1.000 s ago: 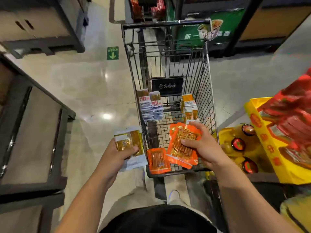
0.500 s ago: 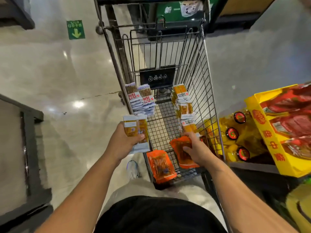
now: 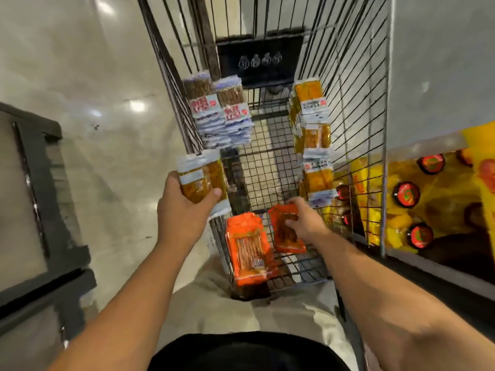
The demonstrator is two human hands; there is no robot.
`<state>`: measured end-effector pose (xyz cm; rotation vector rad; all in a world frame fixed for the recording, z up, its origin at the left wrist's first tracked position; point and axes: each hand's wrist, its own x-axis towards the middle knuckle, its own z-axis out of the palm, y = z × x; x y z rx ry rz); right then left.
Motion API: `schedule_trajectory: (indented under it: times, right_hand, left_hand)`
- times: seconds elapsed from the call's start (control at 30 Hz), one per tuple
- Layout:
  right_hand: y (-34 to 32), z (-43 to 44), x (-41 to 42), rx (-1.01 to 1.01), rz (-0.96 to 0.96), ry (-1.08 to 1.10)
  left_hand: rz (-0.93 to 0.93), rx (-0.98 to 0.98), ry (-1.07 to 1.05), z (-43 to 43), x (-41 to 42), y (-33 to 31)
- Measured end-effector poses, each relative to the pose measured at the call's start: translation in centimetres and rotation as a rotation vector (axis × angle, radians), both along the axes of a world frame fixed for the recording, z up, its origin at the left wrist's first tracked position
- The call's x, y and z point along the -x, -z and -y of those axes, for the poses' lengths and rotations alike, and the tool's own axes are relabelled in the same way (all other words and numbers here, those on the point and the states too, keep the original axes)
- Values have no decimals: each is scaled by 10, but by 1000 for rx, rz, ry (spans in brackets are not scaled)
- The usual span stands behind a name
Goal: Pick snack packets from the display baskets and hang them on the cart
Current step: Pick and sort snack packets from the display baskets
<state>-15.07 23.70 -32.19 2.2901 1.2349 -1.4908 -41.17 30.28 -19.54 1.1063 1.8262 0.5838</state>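
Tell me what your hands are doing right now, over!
Left hand grips yellow packets. Right hand holds orange packet at near end of cart, beside hanging orange pack. Nothing blocking.

1. I see bright, even light, with two white glare spots on the glossy floor (image 3: 80, 76).
2. Wide-angle distortion bows the cart (image 3: 356, 103) wires outward.
3. The dark shelf (image 3: 48, 199) and yellow bottles (image 3: 407, 194) at the edges look smeared.
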Motion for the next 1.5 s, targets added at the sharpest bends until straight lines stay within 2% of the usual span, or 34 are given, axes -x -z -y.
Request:
schedule_trajectory:
  times: [0.13,0.33,0.43,0.57,0.77,1.0,1.07,1.17,1.23,1.3,1.4,1.5]
  right_hand:
    - [51,-4,4,113,-50,-107]
    - [101,-9,1,221,-138,-88]
    - [106,-13,4,256,-127,-135]
    - [109,-16,9,190,63,-230]
    - [114,-21,5,229,43,-387]
    - [120,-17,10,242,49,-351]
    - [117,-13,8,190,51,-267]
    - [94,-16,1,96,47,35]
    - [75,-21,-7,79,14,107]
    - [51,-26,-14,82,-119,202]
    - [8,-30,-21,72,-470,541]
    - [-35,-38,-28,-74,-632,744]
  left_hand:
    - [11,-54,-104,14,-9,18]
    - [60,-62,-195,18,-20,39]
    - [22,-84,-174,14,-23,41]
    - [-10,-99,-149,15,-26,39]
    - [-13,-102,-173,16,-29,39]
    - [18,-104,-201,17,-30,40]
    - [39,-90,-207,16,-29,39]
    - [112,-53,-274,11,-28,32]
    - [122,-29,-313,10,-28,29]
    - [34,-35,-300,11,-30,22]
    - [-34,-61,-253,16,-39,4]
    - [164,50,-206,14,-56,-11]
